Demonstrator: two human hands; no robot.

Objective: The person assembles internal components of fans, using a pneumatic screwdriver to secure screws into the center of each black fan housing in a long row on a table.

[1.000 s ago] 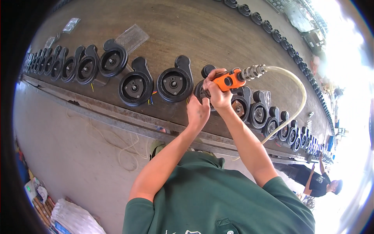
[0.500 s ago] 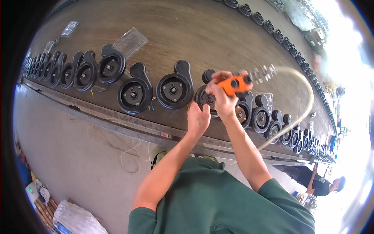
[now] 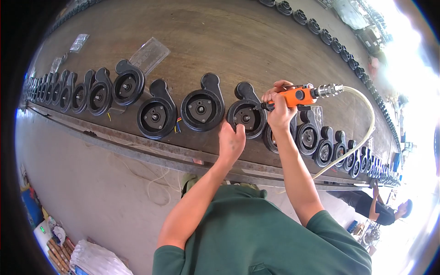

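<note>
My right hand (image 3: 280, 107) is wrapped round an orange air tool (image 3: 293, 97) with metal fittings at its back end. A clear hose (image 3: 372, 114) curves from those fittings down past my right forearm. The tool's dark front end is just right of a black round housing (image 3: 245, 118) with a short neck, and looks apart from it. At the lower left rim of that housing my left hand (image 3: 232, 143) has its thumb and fingers closed on the edge. A metal shaft and screws show inside the housing. Another such housing (image 3: 268, 137) is partly hidden behind my right hand.
Similar black housings (image 3: 201, 110) stand in a long row along the near edge of the brown table (image 3: 192, 41). More line the far edge. A clear plastic piece (image 3: 149, 55) lies behind the row. At the far right is another person (image 3: 382, 211).
My right hand has moved the air tool to the right, off the housing, uncovering its neck and centre. My left hand stays at the rim. The view has shifted slightly.
</note>
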